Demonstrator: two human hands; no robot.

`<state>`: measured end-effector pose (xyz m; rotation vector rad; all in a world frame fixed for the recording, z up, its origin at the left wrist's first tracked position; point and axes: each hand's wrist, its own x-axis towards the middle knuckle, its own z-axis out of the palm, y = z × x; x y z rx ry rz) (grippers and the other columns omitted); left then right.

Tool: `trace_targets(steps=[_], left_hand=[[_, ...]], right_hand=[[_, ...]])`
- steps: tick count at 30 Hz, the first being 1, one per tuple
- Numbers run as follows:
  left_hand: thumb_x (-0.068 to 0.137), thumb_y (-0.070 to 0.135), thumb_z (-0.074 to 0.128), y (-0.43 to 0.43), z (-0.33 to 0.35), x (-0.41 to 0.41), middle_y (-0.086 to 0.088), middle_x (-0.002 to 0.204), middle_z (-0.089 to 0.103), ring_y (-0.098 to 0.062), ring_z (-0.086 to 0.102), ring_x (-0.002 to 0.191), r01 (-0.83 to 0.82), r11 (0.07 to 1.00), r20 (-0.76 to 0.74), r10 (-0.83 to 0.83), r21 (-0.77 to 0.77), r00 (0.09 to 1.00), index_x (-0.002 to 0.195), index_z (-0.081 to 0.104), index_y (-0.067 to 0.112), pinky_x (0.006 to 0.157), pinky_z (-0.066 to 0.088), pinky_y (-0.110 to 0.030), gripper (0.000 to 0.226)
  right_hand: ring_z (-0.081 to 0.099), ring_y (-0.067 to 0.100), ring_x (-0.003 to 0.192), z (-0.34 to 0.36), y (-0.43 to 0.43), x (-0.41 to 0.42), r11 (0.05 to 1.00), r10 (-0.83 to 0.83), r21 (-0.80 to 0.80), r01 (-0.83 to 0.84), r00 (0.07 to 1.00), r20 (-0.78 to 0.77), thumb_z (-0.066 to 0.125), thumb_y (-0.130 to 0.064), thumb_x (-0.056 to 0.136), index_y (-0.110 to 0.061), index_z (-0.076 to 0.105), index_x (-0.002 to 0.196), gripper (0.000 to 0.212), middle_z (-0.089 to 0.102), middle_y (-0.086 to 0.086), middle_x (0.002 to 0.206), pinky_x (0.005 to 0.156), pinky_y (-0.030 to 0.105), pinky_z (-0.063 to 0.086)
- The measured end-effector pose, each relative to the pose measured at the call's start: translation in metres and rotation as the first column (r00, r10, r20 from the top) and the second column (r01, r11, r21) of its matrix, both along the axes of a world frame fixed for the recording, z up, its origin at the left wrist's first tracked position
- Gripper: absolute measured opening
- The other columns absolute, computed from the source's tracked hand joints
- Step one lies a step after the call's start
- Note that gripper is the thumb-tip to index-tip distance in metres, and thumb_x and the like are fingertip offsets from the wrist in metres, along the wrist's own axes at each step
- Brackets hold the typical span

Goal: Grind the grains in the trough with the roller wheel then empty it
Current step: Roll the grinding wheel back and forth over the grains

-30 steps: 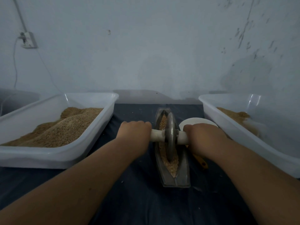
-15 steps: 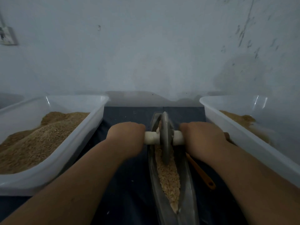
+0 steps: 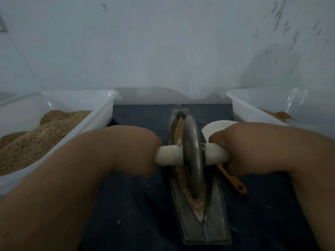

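A long metal trough [image 3: 215, 220] lies lengthwise on the dark cloth in front of me, with tan grains [image 3: 179, 127] along its groove. The grey metal roller wheel [image 3: 193, 156] stands upright in the groove, its lower rim near the trough's near end. A white axle handle [image 3: 169, 155] sticks out on each side. My left hand [image 3: 134, 151] grips the left handle and my right hand [image 3: 241, 147] grips the right one. Crushed grain [image 3: 195, 205] lies pale at the near tip of the groove.
A white plastic tub [image 3: 101, 113] heaped with tan grain sits at the left. Another white tub [image 3: 241, 104] with a little grain sits at the right. A white bowl [image 3: 215, 126] and an orange-handled tool [image 3: 233, 183] lie just right of the trough. A pale wall stands behind.
The wheel has rolled back toward me along the groove, from the far part of the trough to its near end. Both hands stay on the handles.
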<state>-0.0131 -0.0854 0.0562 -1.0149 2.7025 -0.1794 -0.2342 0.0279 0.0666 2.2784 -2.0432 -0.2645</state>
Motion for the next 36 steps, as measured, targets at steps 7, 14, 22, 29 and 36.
trace_targets(steps=[7, 14, 22, 29, 36], left_hand=[[0.079, 0.036, 0.061, -0.025, -0.014, -0.011, 0.009, 0.075, 0.048, -0.014, 0.05, 0.069, -0.143, 0.976, -0.351, 0.078, -0.164, 0.933, 0.081, 0.045, 0.031, 0.064, 0.045, -0.03, 0.017], [0.081, 0.032, 0.058, -0.033, -0.029, -0.024, 0.006, 0.076, 0.051, -0.019, 0.042, 0.063, -0.204, 0.834, -0.47, -0.074, -0.513, 0.88, 0.08, 0.037, 0.027, 0.057, 0.03, -0.032, 0.021], [0.072, 0.041, 0.067, -0.016, -0.003, -0.005, 0.011, 0.072, 0.05, -0.004, 0.046, 0.062, -0.055, 0.991, -0.194, 0.031, -0.118, 0.981, 0.071, 0.041, 0.032, 0.058, 0.043, -0.027, 0.027], [0.068, 0.045, 0.067, -0.002, 0.004, 0.004, 0.009, 0.069, 0.054, -0.003, 0.051, 0.059, 0.066, 0.996, -0.045, -0.069, -0.064, 0.997, 0.072, 0.048, 0.032, 0.049, 0.034, -0.019, 0.023], [0.075, 0.039, 0.062, -0.017, -0.011, -0.009, 0.012, 0.068, 0.043, -0.012, 0.046, 0.065, -0.092, 0.964, -0.284, 0.018, -0.25, 0.959, 0.07, 0.039, 0.033, 0.063, 0.047, -0.031, 0.024]], right_hand=[[0.046, 0.013, 0.063, -0.029, -0.038, -0.006, 0.87, -0.061, -0.49, 0.058, 0.998, 0.011, 0.066, -0.026, 0.076, -0.031, 0.044, 0.084, 0.024, 0.049, -0.009, 0.075, 0.048, 0.025, 0.023], [0.044, 0.021, 0.06, -0.041, -0.052, -0.011, 0.805, -0.16, -0.567, 0.171, 0.985, 0.069, 0.063, -0.021, 0.076, -0.027, 0.043, 0.082, 0.023, 0.05, -0.004, 0.073, 0.053, 0.029, 0.033], [0.042, 0.003, 0.059, -0.014, -0.022, 0.003, 0.962, -0.083, -0.265, 0.07, 0.996, -0.038, 0.066, -0.029, 0.079, -0.029, 0.051, 0.082, 0.016, 0.047, -0.01, 0.07, 0.047, 0.022, 0.029], [0.051, 0.001, 0.058, 0.005, -0.002, 0.006, 0.996, -0.064, 0.061, 0.063, 0.998, 0.02, 0.071, -0.032, 0.071, -0.029, 0.056, 0.077, 0.016, 0.055, -0.01, 0.069, 0.045, 0.012, 0.035], [0.05, 0.007, 0.063, -0.015, -0.027, -0.002, 0.966, -0.135, -0.215, 0.143, 0.99, 0.05, 0.068, -0.033, 0.074, -0.032, 0.05, 0.078, 0.018, 0.054, -0.009, 0.073, 0.053, 0.027, 0.042]])
